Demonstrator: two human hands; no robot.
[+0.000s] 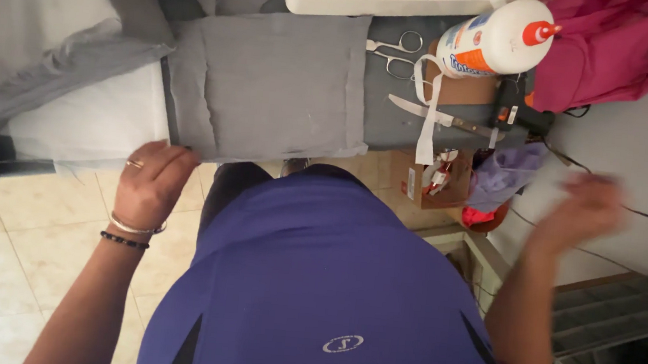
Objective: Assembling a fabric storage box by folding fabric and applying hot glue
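Note:
A folded grey cloth panel (270,84) lies on the grey table top (391,125). My left hand (150,182), with a ring and bracelets, grips the panel's near left corner. My right hand (583,209) is blurred in the air to the right of the table, away from the panel and apparently holding nothing; its fingers cannot be made out. On the table's right part lie a pair of scissors (398,52), a knife (439,118) and a large white glue bottle with an orange cap (501,37).
A black glue gun (512,105) with a cable lies at the table's right end. Magenta cloth (625,44) is piled at top right. A cardboard box (433,180) and purple cloth (505,170) sit below the table. Grey fabric (40,32) drapes at left over tiled floor.

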